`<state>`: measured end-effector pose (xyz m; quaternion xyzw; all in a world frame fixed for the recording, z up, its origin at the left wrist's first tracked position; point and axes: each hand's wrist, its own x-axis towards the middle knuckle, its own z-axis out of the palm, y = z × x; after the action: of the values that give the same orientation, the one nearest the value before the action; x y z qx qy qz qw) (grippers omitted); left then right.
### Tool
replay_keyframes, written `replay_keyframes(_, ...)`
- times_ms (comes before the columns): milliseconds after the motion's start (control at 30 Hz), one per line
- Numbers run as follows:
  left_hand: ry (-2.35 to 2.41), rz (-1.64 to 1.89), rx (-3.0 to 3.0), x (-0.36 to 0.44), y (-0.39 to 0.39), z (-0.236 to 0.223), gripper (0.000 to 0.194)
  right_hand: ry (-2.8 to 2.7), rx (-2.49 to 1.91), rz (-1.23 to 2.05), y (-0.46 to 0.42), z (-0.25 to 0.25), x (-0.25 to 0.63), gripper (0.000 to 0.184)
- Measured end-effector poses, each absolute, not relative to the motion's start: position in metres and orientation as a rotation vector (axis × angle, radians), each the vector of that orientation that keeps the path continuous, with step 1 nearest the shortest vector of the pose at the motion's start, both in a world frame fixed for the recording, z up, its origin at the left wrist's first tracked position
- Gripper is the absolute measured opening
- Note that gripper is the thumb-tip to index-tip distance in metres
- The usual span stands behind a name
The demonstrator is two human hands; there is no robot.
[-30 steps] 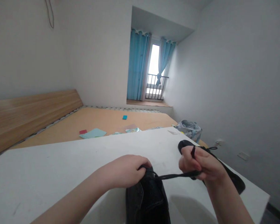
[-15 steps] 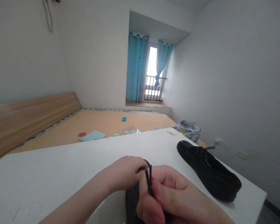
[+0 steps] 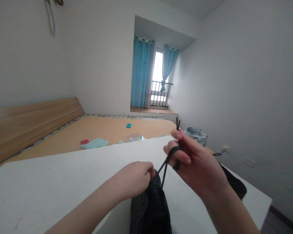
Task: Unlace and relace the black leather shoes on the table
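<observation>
A black shoe stands on the white table in front of me, its opening toward me. My left hand is closed at its far left side, with the fingertips hidden behind the fist. Above and to the right, my right hand is raised with the black shoelaces pinched and looped around its fingers. Both lace strands run taut from the shoe up to that hand, and their two tips stick up past the thumb and forefinger. A second black shoe, mostly covered by my right hand and forearm, lies at the right.
The white table ends at a right edge past the second shoe. Beyond it is a bed with a light blue sheet, a red piece, a small blue piece and clear packets. A pale bag sits by the wall.
My right hand has moved up and to the right from close to my left hand, drawing the laces out taut. More of the near shoe shows now. My left hand stays nearly in place.
</observation>
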<state>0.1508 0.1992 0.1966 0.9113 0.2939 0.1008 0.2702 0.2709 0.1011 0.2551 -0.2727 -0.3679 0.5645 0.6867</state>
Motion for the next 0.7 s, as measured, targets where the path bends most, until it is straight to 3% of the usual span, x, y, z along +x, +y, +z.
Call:
replay_keyframes(100,0.907,0.449,2.457,0.148,0.196,0.211,0.028,-0.633,-0.648,1.184,0.117,0.258,0.28,0.022)
replay_keyframes(200,0.677,0.461,2.164,0.147,0.191,0.218,0.03,-0.576,-0.688,1.138,0.124,0.254,0.279,0.022)
replay_keyframes(400,0.348,0.43,1.699,0.149,0.187,0.217,0.01,-0.847,-0.939,0.914,0.134,0.237,0.291,0.024)
replay_keyframes(500,0.354,0.551,1.512,0.144,0.197,0.222,0.026,-1.064,-1.156,0.502,0.144,0.223,0.321,0.027)
replay_keyframes(567,0.415,0.685,1.461,0.139,0.208,0.227,0.026,-1.093,-1.269,0.291,0.148,0.211,0.345,0.03)
replay_keyframes(633,0.534,0.799,1.488,0.133,0.221,0.23,0.02,-1.084,-1.321,0.252,0.147,0.2,0.366,0.031)
replay_keyframes(700,0.737,0.901,1.671,0.127,0.231,0.232,0.035,-1.101,-1.358,0.282,0.14,0.19,0.38,0.031)
